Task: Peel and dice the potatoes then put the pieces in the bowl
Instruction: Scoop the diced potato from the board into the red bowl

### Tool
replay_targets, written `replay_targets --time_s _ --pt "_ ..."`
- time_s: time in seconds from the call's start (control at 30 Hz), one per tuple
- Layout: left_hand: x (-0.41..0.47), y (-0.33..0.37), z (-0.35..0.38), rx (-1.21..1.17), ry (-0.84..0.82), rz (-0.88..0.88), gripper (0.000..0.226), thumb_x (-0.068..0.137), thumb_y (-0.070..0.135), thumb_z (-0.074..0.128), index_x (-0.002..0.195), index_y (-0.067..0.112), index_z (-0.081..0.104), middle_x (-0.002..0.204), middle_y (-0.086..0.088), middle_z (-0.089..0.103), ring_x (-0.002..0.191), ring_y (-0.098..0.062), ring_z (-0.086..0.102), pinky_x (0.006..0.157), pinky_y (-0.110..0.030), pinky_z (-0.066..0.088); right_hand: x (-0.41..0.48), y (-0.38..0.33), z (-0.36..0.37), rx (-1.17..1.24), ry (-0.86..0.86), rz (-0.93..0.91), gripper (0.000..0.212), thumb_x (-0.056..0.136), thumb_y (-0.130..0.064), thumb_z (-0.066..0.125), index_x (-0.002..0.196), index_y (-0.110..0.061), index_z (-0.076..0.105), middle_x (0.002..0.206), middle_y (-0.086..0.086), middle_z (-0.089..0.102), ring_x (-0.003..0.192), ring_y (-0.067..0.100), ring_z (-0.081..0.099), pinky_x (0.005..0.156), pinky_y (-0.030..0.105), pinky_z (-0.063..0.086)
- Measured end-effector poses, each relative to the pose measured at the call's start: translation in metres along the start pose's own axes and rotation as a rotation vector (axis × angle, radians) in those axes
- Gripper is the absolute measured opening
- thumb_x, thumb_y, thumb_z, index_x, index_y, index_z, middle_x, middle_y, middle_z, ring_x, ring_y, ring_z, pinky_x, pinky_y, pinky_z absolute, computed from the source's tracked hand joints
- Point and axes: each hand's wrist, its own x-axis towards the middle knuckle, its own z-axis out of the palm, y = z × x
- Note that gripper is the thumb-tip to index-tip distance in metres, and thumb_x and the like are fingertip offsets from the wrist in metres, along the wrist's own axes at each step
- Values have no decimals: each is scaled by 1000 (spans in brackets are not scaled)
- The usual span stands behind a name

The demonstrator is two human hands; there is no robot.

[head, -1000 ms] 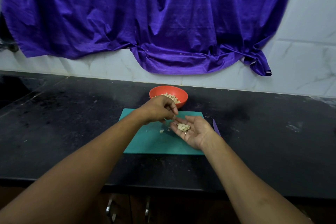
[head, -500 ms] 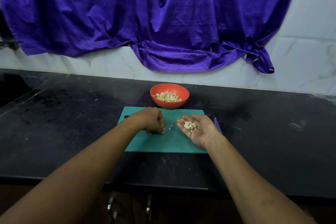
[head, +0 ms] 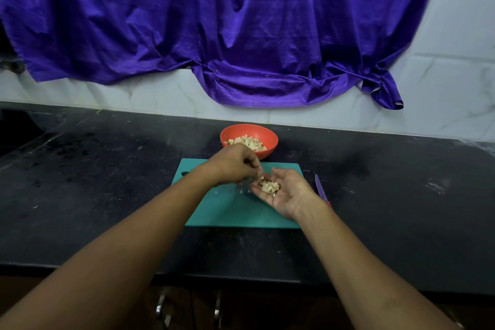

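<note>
Black stone forms the counter [head: 107, 182], where a teal cutting board [head: 227, 213] is laid long axis left to right. Above it the right hand [head: 288, 194] is held palm up, fingers loosely cupped, so diced potato [head: 270, 186] is gathered as on a tray; the cubes show no long axis. Another cube appears pinched by the left hand [head: 235, 166] just over that palm. A purple knife [head: 320, 190] is parked beside the board, tip away. Beyond, more is held in the orange bowl [head: 269, 152].
</note>
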Motion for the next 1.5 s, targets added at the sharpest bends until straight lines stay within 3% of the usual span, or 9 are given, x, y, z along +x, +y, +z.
replay_targets --time_s 0.37,0.5,0.67,0.83,0.97,1.13,1.23,1.4,1.5 --pt "6 -7 -7 -52 33 -1 19 88 2 74 88 20 79 77 13 74 67 9 64 55 -7 43 7 -5 7 28 -50 27 37 111 -20 43 111 11 64 103 26 74 102 34 71 79 47 62" --pt "11 -15 -9 -111 76 18 18 88 2 74 93 19 76 90 3 77 85 -5 71 68 -17 49 14 -4 9 32 -46 29 36 109 -19 46 117 12 63 116 29 70 109 37 69 77 49 63" --pt "14 -28 -10 -182 198 0 12 89 7 74 93 18 72 86 4 71 78 -7 65 65 -21 49 21 -14 11 49 -28 -8 34 108 -19 50 113 12 63 109 29 67 96 37 70 70 46 64" --pt "15 -55 -9 -151 179 -166 8 90 11 70 92 18 72 90 -5 73 74 -16 64 67 -34 54 40 -60 33 -8 -16 -172 33 108 -27 52 125 1 56 129 23 61 104 43 69 69 46 65" --pt "16 -67 -8 -117 138 -218 7 90 15 71 94 21 74 96 2 73 93 -16 68 87 -36 57 66 -93 62 -117 -11 -300 53 105 -45 52 145 -11 48 127 17 56 117 45 59 73 49 64" --pt "19 -74 -8 -135 129 -228 8 91 16 71 96 22 74 93 5 72 92 -14 66 87 -34 55 100 -100 75 -686 -61 -267 86 99 -73 32 145 -3 53 139 22 59 126 35 53 112 52 35" --pt "20 -78 -6 -123 143 -202 8 91 17 72 94 24 74 88 9 71 87 -11 66 80 -30 53 105 -99 80 -840 -61 -379 71 108 -57 30 137 0 60 139 20 61 131 33 55 118 48 36" --pt "19 -78 -3 -111 155 -183 8 92 17 71 97 24 74 87 12 70 81 -4 62 71 -22 45 106 -96 78 -1066 11 -593 18 106 -23 54 107 -13 69 117 11 71 105 23 69 100 46 55" --pt "14 -80 -4 -142 144 -173 9 92 17 72 97 23 74 87 10 71 81 -4 64 72 -21 46 98 -97 68 -1087 23 -634 12 103 -16 60 104 -11 71 107 11 74 100 22 71 94 43 59"
